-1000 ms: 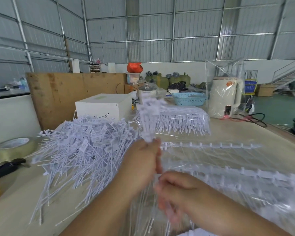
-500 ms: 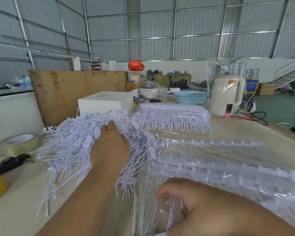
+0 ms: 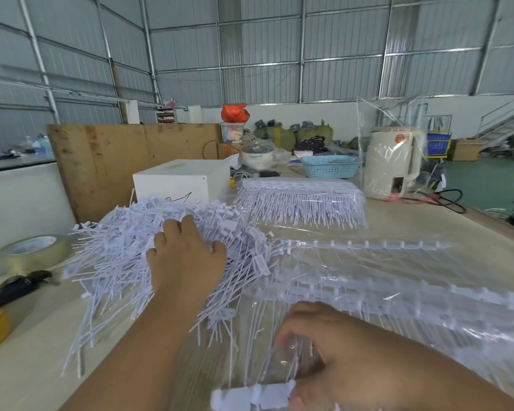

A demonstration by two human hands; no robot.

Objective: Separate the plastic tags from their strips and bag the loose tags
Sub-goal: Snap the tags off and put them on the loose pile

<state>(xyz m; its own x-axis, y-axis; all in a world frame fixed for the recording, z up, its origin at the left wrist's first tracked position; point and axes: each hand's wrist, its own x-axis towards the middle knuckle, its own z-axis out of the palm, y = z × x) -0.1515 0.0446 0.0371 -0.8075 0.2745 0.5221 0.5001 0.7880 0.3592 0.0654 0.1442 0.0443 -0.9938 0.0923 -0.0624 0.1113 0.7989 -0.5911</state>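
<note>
A pale worktable stands in a metal-walled shed, with a white box, a blue basket and a tape roll around its edges. The left hand lies palm down on the heap of loose tags, fingers slightly spread, tags under and beyond the fingertips. The right hand curls its fingers around tags on a strip near the bottom edge, over clear bagged strips stretching rightward.

L hand dropped tag bunch, now on loose pile.
</note>
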